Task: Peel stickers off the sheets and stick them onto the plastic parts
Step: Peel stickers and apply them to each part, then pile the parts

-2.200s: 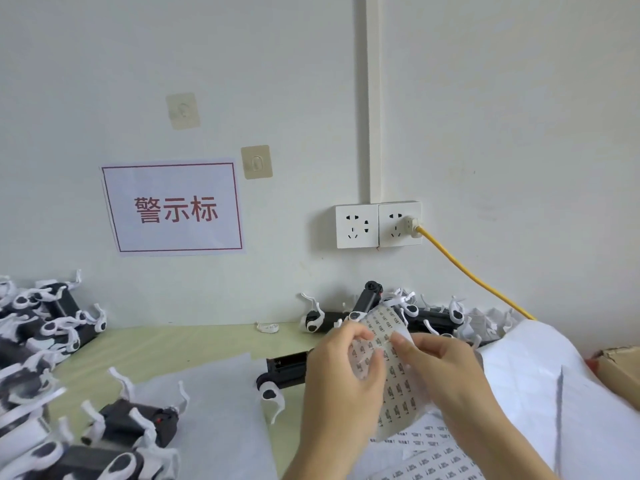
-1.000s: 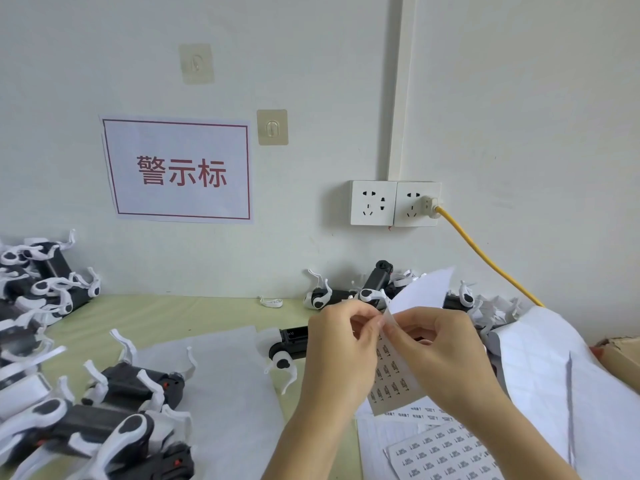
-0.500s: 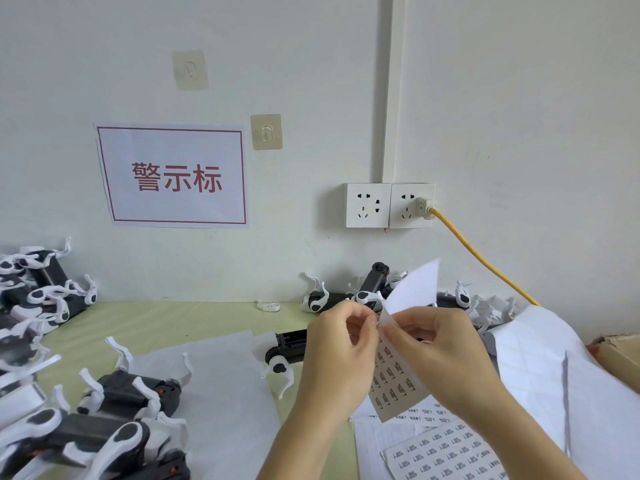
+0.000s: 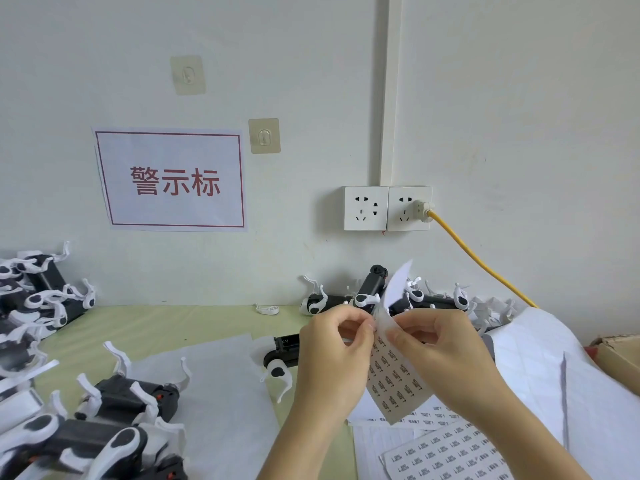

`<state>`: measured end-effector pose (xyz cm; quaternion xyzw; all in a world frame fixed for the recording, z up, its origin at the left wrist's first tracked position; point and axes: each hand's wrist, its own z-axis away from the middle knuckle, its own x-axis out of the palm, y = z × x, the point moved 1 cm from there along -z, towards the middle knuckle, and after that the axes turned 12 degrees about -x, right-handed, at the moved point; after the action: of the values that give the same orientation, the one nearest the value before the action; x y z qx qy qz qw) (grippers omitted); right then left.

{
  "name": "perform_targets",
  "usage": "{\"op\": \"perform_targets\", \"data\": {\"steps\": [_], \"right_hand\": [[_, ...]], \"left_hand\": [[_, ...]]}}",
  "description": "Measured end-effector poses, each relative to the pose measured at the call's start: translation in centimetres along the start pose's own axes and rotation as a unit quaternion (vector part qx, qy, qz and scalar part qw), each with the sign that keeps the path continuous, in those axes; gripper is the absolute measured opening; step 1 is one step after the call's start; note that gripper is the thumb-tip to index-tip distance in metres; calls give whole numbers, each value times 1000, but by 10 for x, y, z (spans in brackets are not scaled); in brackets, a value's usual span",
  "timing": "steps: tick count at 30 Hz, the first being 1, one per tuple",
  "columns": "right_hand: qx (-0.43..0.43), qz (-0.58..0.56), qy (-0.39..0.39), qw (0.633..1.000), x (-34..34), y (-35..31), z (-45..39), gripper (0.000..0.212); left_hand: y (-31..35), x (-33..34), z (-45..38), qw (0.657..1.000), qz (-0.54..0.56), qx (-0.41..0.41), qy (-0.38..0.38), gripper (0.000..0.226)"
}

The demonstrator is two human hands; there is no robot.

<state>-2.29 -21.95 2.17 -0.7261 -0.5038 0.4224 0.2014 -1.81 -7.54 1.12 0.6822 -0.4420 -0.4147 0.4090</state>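
Observation:
A sticker sheet (image 4: 394, 379) with rows of small printed labels hangs upright between my hands, its top part bent backward. My right hand (image 4: 440, 344) grips the sheet near the fold with thumb and fingers. My left hand (image 4: 332, 348) pinches at the sheet's left edge with curled fingertips; whether a sticker is lifted is hidden. A black-and-white plastic part (image 4: 282, 356) lies on the table just behind my left hand. More sticker sheets (image 4: 446, 452) lie flat below my hands.
Piles of black-and-white plastic parts sit at the left (image 4: 38, 306), front left (image 4: 114, 424) and along the wall (image 4: 367, 296). White backing paper (image 4: 221, 393) covers the green table. A heap of used sheets (image 4: 554, 368) lies right, beside a cardboard box (image 4: 620, 355). A yellow cable (image 4: 481, 261) hangs from the socket.
The sheet's top has been folded back since the earliest frame. Over the last second my hands stay at the fold; the view has shifted slightly.

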Motion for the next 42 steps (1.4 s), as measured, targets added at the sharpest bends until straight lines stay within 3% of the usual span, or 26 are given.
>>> {"op": "perform_targets", "data": {"steps": [5, 12, 15, 18, 22, 24, 27, 33, 37, 39, 42], "right_hand": [[47, 30, 7, 998, -8, 5, 1, 21], [163, 164, 67, 971, -26, 22, 0, 27], [124, 267, 129, 947, -27, 19, 4, 33], [11, 156, 171, 973, -13, -1, 3, 29], [-114, 50, 28, 992, 23, -29, 10, 54], [-139, 50, 5, 989, 34, -31, 13, 66], [-163, 56, 1, 985, 38, -28, 13, 67], [-163, 50, -8, 985, 42, -24, 13, 56], [-169, 52, 14, 984, 40, -23, 12, 56], [-132, 64, 44, 988, 37, -17, 10, 43], [-42, 48, 95, 993, 28, -4, 7, 27]], "left_hand": [[-2, -3, -2, 997, 30, -44, 55, 16], [-2, -6, -2, 982, 126, -122, 67, 16], [-2, -6, -1, 978, 140, -134, 76, 15], [-2, -5, -1, 974, 147, -149, 85, 14], [-2, -3, -1, 972, 152, -160, 85, 17], [-2, -3, 0, 969, 161, -165, 87, 17], [-3, -4, -1, 966, 169, -171, 92, 18], [-1, -2, 1, 949, 226, -206, 76, 24], [10, -6, 1, 938, 269, -216, -14, 24], [11, -10, -1, 953, 222, -202, -30, 21], [3, -23, -8, 982, 100, -154, 53, 27]]}}
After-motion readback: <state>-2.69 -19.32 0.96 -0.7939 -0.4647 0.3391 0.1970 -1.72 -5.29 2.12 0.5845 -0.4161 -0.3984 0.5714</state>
